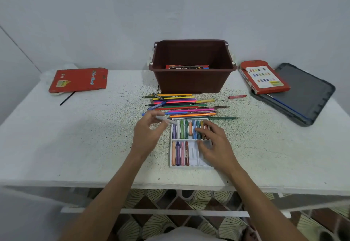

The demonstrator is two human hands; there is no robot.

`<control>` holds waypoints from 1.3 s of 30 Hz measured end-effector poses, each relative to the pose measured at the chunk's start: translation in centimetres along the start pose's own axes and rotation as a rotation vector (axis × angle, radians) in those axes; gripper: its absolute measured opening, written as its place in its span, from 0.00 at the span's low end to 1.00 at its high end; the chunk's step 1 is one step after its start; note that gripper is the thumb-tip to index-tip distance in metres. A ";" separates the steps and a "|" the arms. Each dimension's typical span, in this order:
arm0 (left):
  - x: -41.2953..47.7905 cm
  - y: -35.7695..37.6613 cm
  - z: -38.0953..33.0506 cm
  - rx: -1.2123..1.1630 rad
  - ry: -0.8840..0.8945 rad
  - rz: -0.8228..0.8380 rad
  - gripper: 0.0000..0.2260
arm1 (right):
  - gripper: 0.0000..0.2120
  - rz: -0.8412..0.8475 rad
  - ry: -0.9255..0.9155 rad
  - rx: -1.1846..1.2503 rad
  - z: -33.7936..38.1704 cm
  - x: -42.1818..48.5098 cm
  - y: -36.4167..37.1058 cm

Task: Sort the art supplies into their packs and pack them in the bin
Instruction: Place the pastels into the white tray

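A white crayon tray [193,162] lies on the table in front of me, with several crayons in its slots. My left hand [146,134] pinches a white crayon [164,120] just above the tray's far left corner. My right hand [214,142] rests on the tray's right side, fingers curled over its rim and the crayons there. Behind the tray lies a heap of coloured pencils [181,105]. A brown bin [192,66] stands at the back with one pack [186,67] inside.
A red pencil pack [79,79] lies at the back left with a black pencil [67,98] beside it. A red crayon box [264,77] rests on a dark grey lid [305,95] at the right. One red crayon [236,96] lies loose near it.
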State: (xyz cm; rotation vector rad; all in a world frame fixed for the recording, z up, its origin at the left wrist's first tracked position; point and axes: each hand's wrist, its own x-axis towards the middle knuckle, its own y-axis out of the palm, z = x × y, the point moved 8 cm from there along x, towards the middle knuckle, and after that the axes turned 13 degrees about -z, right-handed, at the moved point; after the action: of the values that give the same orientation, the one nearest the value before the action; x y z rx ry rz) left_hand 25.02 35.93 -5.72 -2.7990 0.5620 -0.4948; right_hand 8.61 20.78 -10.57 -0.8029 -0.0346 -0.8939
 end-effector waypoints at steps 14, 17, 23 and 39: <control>-4.1 3.6 -1.4 0.012 0.133 0.372 0.09 | 0.18 -0.010 -0.009 -0.009 -0.1 0.1 0.0; -4.6 4.5 -1.7 0.062 0.239 0.481 0.12 | 0.18 -0.008 -0.015 -0.012 -0.1 0.1 0.1; -5.0 6.0 -0.9 0.272 0.332 0.552 0.18 | 0.18 -0.009 -0.028 0.008 -0.3 0.1 0.1; -4.5 5.8 1.2 0.418 0.378 0.311 0.21 | 0.18 -0.018 -0.028 -0.013 -0.4 0.1 0.2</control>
State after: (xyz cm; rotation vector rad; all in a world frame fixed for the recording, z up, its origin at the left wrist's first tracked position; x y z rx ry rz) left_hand 19.65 32.77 -9.83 -2.1837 0.8404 -0.9534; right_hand 8.69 20.54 -10.89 -0.8281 -0.0604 -0.9004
